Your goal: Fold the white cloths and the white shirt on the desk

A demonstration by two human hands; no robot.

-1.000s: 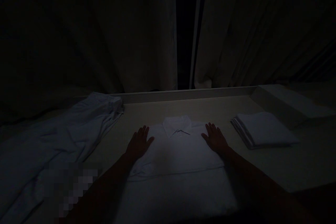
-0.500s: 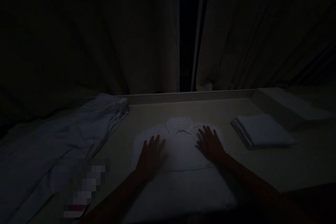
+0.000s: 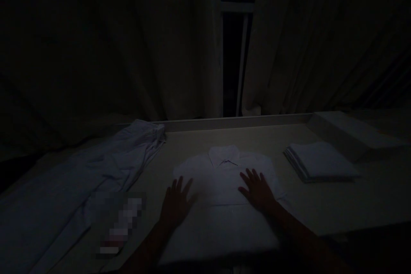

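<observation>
A white collared shirt (image 3: 221, 186) lies spread face up on the table, its collar pointing to the far side. At its left edge is my left hand (image 3: 176, 203), open, fingers spread and a little blurred. My right hand (image 3: 257, 190) rests open on the right chest of the shirt, fingers apart and stretched out. Neither hand grips anything. A crease or hem runs across the shirt between the hands. The shirt's near part fades into shadow at the bottom of the view.
Light trousers (image 3: 109, 167) lie across the left side. Near them is a pixelated item (image 3: 123, 222). On the right sits a folded stack of pale cloth (image 3: 321, 160), with a box-like raised block (image 3: 356, 132) behind. Dark curtains (image 3: 180, 51) hang beyond the table's raised back edge (image 3: 237, 122).
Both hands have slid toward me, and my left hand has shifted to the left edge of the shirt. The camera view has moved slightly.
</observation>
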